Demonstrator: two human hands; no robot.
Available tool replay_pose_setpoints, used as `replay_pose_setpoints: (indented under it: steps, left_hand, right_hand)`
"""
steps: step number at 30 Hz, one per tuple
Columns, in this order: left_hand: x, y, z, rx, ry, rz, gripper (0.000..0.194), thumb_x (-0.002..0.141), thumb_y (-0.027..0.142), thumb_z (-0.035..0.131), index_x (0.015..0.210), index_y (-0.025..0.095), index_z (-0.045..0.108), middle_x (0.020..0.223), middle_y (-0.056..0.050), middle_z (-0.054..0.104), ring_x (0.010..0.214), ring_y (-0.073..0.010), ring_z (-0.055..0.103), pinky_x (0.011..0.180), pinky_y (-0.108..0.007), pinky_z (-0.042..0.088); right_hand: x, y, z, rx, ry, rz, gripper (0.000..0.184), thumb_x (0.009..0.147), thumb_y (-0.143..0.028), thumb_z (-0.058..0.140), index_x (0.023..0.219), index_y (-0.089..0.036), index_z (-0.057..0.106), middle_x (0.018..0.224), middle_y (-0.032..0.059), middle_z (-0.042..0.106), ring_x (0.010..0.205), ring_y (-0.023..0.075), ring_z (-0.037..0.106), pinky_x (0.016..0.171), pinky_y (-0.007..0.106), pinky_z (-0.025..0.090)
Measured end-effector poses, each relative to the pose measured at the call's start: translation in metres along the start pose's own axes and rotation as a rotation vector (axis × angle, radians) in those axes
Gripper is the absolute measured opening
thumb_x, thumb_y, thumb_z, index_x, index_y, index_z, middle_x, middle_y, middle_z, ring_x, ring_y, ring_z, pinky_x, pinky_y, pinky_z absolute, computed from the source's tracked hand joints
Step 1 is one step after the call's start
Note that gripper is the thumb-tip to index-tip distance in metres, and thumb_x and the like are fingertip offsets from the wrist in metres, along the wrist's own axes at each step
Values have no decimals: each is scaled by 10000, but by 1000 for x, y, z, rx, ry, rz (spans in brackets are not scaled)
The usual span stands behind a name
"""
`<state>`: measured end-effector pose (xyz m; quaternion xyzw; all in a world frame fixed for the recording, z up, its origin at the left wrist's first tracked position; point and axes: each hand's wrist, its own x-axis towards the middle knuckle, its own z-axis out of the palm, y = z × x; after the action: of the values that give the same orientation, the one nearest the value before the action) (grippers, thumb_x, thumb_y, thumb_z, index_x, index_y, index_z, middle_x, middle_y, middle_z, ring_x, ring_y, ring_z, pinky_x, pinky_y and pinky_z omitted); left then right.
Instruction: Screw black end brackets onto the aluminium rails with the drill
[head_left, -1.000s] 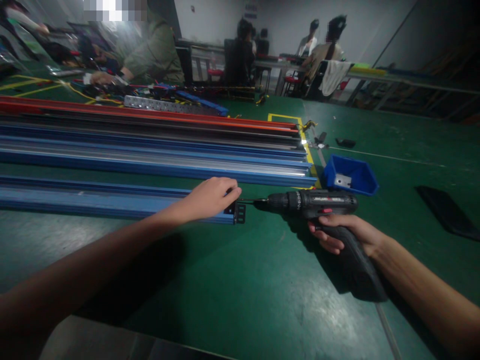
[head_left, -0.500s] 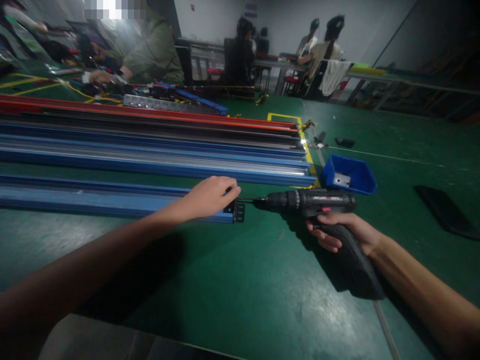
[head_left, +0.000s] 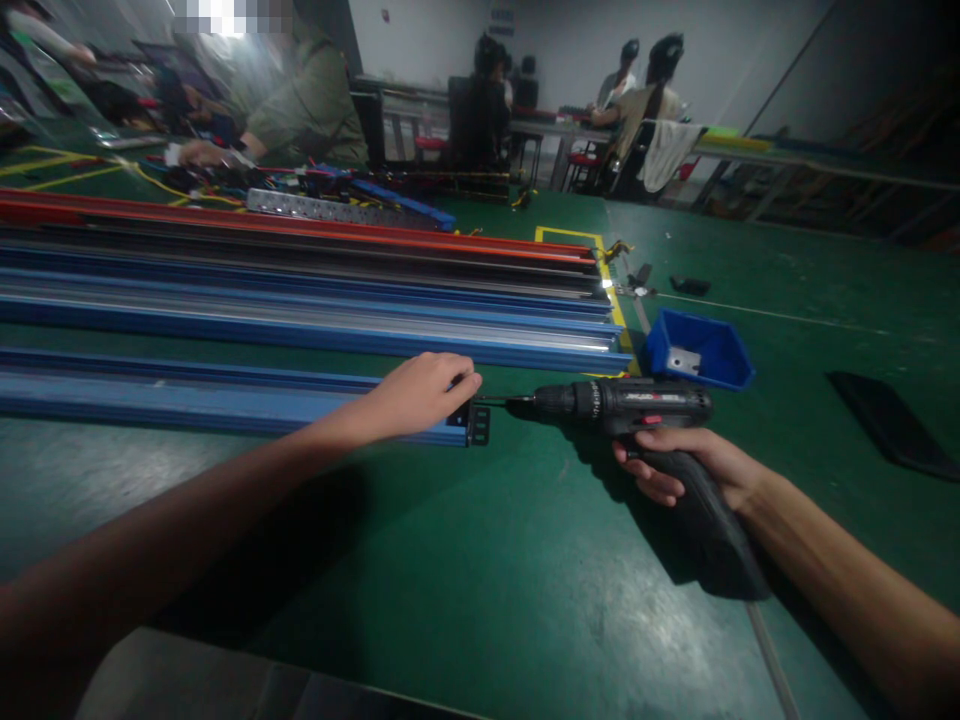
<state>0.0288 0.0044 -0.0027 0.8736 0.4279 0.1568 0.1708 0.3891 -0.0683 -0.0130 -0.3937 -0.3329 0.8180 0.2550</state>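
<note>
A black cordless drill [head_left: 630, 402] lies level in my right hand [head_left: 686, 460], whose fingers wrap round its handle. Its long thin bit points left and meets the end of a blue metal rail [head_left: 187, 395]. At that end sits a black slotted end bracket [head_left: 480, 425]. My left hand [head_left: 424, 395] is closed over the rail's end, thumb and fingers by the bracket and the bit's tip. The screw or hole at the tip is hidden by my fingers.
Several blue, black and red rails [head_left: 375, 325] lie side by side beyond. A blue bin [head_left: 701, 350] with a metal plate stands behind the drill. A dark flat object [head_left: 892, 425] lies at right. Across the green table [head_left: 480, 580], a co-worker's hand [head_left: 202, 153] is among wires.
</note>
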Motion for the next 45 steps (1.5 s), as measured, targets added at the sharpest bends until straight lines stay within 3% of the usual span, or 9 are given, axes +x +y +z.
replay_pose_setpoints:
  steps: [45]
  left_hand:
    - [1, -3, 2, 13, -5, -5, 380, 1016, 403, 404, 795, 184, 623, 809, -35, 674, 731, -173, 574, 685, -301, 342]
  right_hand:
    - [2, 2, -5, 57, -11, 3, 261, 872, -273, 703, 954, -31, 758, 709, 61, 660, 435, 63, 538, 461, 198, 522]
